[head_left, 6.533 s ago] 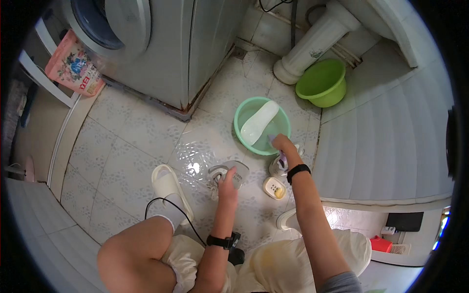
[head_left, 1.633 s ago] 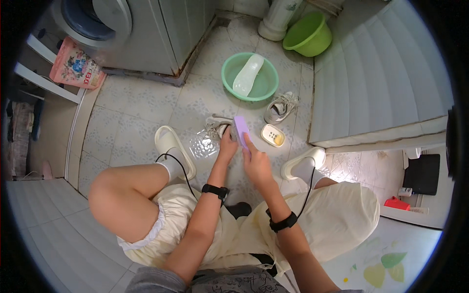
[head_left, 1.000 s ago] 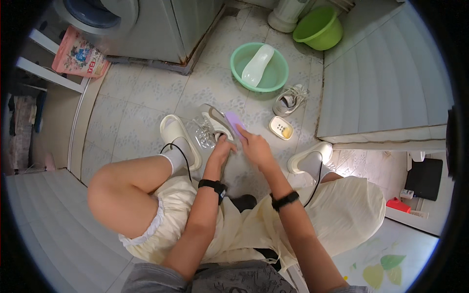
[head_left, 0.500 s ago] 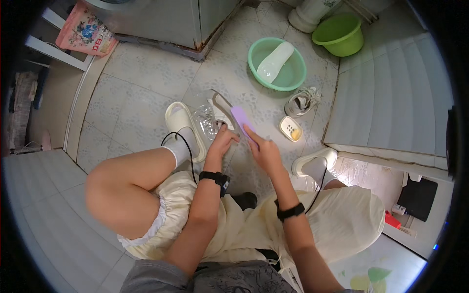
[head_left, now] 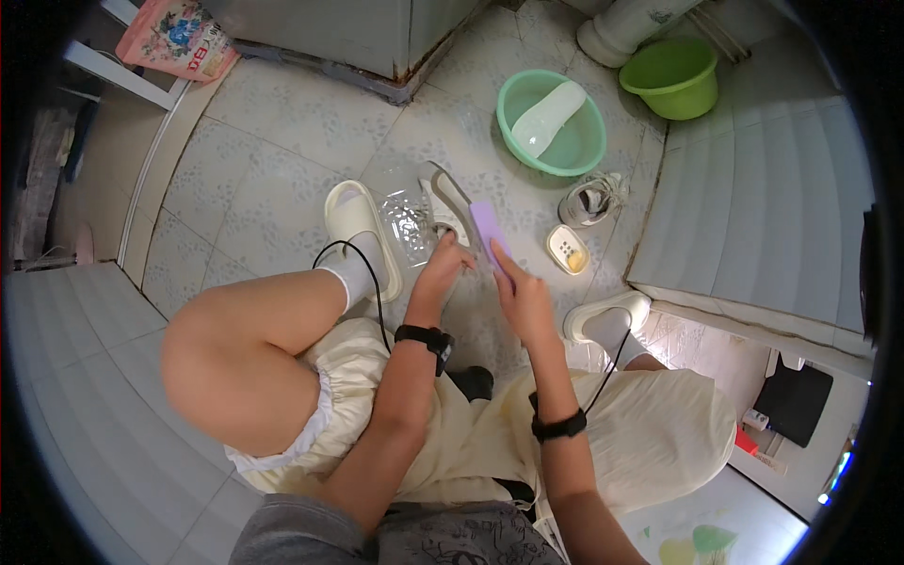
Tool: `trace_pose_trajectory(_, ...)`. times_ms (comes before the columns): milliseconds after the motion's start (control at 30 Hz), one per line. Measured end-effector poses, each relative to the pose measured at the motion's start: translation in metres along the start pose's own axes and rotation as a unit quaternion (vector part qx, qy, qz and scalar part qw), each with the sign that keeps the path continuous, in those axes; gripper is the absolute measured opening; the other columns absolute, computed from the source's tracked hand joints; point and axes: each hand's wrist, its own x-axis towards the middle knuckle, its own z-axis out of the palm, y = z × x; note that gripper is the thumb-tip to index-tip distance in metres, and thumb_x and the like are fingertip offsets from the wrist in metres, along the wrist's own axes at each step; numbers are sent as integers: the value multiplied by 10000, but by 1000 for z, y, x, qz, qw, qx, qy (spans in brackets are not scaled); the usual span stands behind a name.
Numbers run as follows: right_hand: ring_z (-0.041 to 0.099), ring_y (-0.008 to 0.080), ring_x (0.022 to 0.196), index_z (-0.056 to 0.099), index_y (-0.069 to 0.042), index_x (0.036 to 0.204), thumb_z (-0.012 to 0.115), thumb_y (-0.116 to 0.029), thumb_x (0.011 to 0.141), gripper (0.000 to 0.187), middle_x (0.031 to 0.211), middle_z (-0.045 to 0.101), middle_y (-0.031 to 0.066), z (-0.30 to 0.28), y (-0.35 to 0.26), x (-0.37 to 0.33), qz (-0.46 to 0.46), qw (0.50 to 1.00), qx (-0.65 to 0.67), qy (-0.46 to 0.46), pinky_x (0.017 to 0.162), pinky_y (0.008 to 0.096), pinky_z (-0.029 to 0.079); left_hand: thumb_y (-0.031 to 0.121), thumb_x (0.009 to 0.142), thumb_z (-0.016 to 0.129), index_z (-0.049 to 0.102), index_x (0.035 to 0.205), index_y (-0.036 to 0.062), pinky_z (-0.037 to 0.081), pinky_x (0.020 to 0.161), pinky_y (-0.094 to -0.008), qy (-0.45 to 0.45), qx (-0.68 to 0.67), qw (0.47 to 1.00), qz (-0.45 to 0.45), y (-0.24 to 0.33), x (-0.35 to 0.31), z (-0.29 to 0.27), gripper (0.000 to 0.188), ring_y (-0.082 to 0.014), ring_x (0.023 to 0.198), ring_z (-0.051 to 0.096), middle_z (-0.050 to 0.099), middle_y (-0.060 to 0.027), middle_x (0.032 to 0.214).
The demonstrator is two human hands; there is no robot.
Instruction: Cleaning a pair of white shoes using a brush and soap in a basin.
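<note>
Between the knees: left hand is clamped on a grey-white shoe, held tilted just above the tiled floor.
Right hand: right hand is closed around a purple brush, its head against the shoe's side.
Close by: a clear plastic basin sits under the shoe; a soap dish lies near the right hand.
Further out: a second shoe beside a teal basin; a green basin beyond.
Risk: wet soapy grip could let the shoe slip into the basin, I judge; hard strokes could spatter the socks.
Package: a pink soft bag with a floral picture and red lettering, top left, leaning by a white shelf.
</note>
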Motion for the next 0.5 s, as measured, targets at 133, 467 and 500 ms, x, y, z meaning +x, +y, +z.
trace_pose_trajectory(133,600,365,713,528,-278,1199,510,-242,836,365,762,613,205,11,4,59,-7,998,-63,4,646,456,478,-32,577,538,285,1253,-123,444,588,-282,-79,43,995,32,-9,-4,6,728,-208,625,535,543,-139,813)
trace_pose_trajectory(467,592,277,703,508,-184,1229,483,-211,876,355,869,606,210,-53,40,61,64,996,29,58,717,340,460,-114,605,519,174,1333,-108,448,707,-277,-49,-10,998,-42,26,-17,38,806,-234,975,491,448,-190,1162)
trace_pose_trajectory(500,592,277,703,508,-184,1229,483,-211,876,355,869,606,210,-54,36,49,60,996,29,58,717,340,460,-103,624,527,191,1333,-94,438,749,-273,-70,15,997,3,29,-13,33,785,-226,997,487,451,-174,1167)
